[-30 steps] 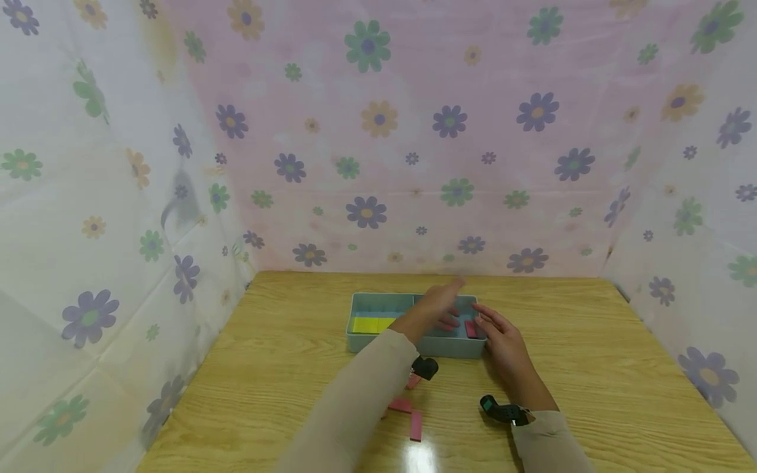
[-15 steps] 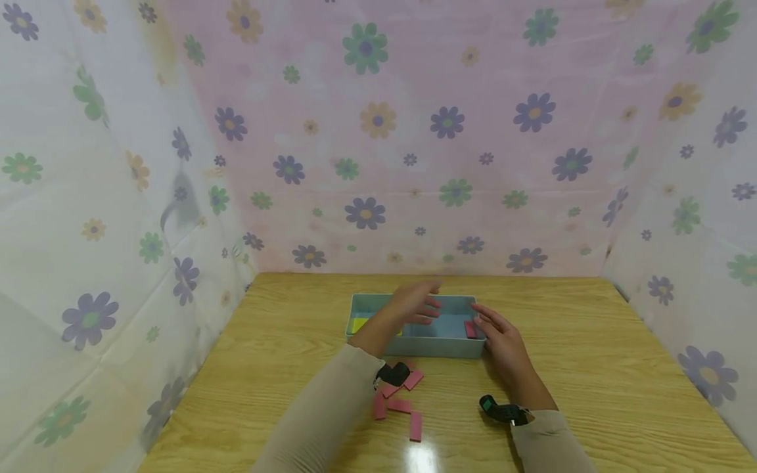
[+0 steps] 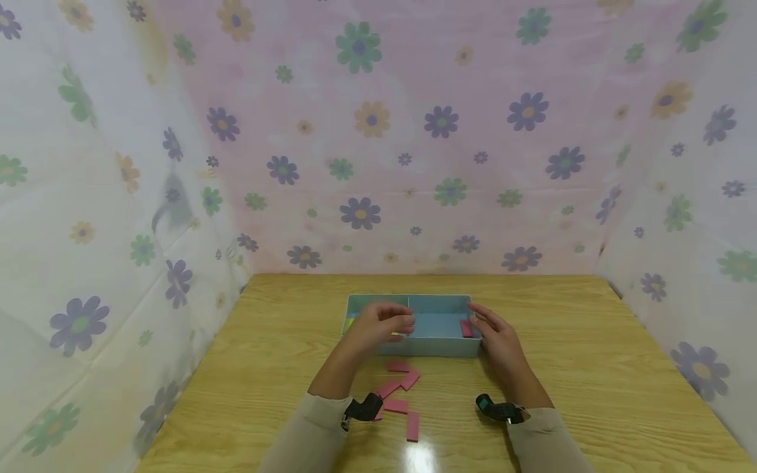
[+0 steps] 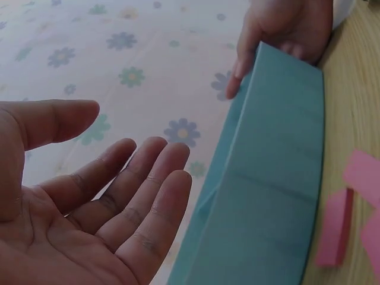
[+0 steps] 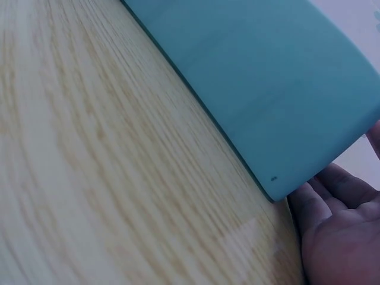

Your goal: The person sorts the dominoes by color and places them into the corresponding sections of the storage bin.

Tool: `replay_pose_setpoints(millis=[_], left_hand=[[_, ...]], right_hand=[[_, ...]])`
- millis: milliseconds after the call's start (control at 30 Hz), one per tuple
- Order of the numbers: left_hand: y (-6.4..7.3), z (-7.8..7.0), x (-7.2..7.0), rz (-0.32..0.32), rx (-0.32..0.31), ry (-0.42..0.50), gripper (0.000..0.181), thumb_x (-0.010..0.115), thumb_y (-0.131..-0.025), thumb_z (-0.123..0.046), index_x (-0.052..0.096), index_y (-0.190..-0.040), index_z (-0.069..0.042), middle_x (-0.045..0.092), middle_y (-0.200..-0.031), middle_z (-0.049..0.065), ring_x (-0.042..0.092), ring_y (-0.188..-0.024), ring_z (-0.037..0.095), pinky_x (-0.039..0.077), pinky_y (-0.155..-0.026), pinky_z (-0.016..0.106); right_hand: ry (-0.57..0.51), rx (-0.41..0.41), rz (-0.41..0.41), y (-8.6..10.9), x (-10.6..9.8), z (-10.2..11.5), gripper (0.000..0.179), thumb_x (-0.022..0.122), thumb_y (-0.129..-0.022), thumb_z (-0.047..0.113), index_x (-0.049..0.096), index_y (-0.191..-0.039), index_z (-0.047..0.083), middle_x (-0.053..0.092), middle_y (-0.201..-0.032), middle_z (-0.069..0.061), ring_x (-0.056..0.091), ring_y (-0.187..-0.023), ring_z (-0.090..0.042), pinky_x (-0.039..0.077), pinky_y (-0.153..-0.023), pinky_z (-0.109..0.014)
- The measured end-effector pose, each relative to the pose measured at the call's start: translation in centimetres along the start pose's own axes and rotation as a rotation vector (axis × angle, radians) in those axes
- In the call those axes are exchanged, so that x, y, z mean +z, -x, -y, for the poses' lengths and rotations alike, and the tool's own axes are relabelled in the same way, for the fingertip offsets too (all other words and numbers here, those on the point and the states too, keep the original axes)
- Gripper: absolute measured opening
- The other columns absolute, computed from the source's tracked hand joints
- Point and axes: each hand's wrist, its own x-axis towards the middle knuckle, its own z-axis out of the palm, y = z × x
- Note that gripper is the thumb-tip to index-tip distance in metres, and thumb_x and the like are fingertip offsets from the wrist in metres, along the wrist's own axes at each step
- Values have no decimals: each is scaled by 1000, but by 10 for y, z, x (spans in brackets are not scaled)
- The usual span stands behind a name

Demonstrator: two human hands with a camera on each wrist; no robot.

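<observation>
A blue-green two-compartment box (image 3: 440, 347) stands on the table. My left hand (image 3: 372, 326) hovers over its left compartment, palm turned inward and fingers loosely bent, with nothing in them. Mostly behind that hand, a bit of a yellow block (image 3: 350, 322) shows. One flat pink block (image 3: 466, 328) is in the right compartment, against the right end. My right hand (image 3: 501, 341) rests against the box's right end, its fingers fairly straight along the wall and rim. In the left wrist view, the empty left palm (image 4: 77, 237) faces the camera beside the box wall (image 4: 267, 166).
Several flat pink blocks (image 3: 396, 406) lie scattered on the wooden table (image 3: 284, 328) in front of the box, near the left wrist. A flowered cloth (image 3: 414, 131) hangs behind the table and along both sides.
My left hand has drawn back from above the right compartment to the left, uncovering the compartment and the pink blocks on the table. The right hand stays at the box's end.
</observation>
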Motion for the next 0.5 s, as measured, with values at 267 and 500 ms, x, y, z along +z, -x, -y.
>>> replay_pose_setpoints(millis=[267,500], left_hand=[[15,18,-11,-3,37,-95,30,72,-99,-30,74,-122,-11,73,-118,10,69,-112,35,58,-97,53],[17,24,-7,21,44,-254,27,71,-99,-31,77,-120,-16,74,-121,1,66,-117,22,57,-98,44]], right_hand=[[7,-16,-6,1,0,0,46,54,-109,31,51,-154,22,31,-168,-8,25,-157,-26,21,-128,-52],[29,-23,7,3,0,1,49,55,-108,34,49,-155,22,29,-169,-7,24,-158,-26,21,-128,-53]])
